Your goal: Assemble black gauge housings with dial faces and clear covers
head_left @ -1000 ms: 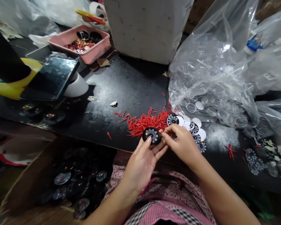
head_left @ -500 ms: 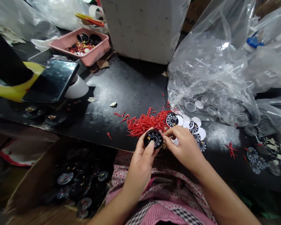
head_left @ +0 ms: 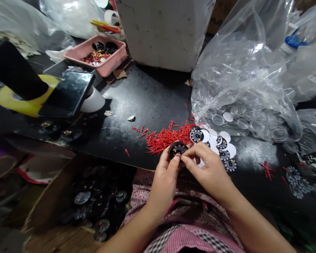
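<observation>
My left hand (head_left: pixel 167 174) is closed around a round black dial (head_left: pixel 178 149) with white markings and a small yellow mark, its thumb at the dial's near edge. My right hand (head_left: pixel 206 165) is pinched, its fingertips against the dial's right side beside the left thumb. A sliver of red, like a red pointer (head_left: pixel 177 155), shows at these fingertips; most of it is hidden. Just beyond the hands lies a heap of red pointers (head_left: pixel 165 138). Printed black-and-white dial discs (head_left: pixel 197 134) overlap to its right.
A clear plastic bag (head_left: pixel 237 88) of transparent round covers stands at right. Back left are a pink tray (head_left: pixel 105 68) of small parts, a phone (head_left: pixel 67 94) and yellow tape (head_left: pixel 18 105). A white box (head_left: pixel 164 35) stands behind. Below the table edge, a carton (head_left: pixel 39 200) holds several dials.
My right fingertips have moved from the dial's right edge to meet my left thumb at its face. The dial is tilted more, and the whole view has shifted slightly.
</observation>
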Action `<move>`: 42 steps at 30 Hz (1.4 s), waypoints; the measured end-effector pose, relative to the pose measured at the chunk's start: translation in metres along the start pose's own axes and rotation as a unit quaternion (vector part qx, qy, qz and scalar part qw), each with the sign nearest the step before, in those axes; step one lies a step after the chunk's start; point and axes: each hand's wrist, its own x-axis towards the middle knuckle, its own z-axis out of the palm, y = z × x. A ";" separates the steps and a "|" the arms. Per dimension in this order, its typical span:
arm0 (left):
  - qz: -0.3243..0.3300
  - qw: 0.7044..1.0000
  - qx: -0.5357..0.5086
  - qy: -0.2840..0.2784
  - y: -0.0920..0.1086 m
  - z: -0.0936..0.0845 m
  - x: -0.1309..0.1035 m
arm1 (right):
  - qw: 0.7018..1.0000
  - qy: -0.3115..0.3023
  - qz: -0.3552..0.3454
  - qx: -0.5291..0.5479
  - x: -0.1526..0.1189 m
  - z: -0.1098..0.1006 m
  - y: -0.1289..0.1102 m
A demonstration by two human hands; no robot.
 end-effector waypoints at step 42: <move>-0.074 0.992 0.101 -0.033 0.020 -0.007 -0.008 | 0.962 -0.020 -0.137 -0.235 0.001 -0.015 0.003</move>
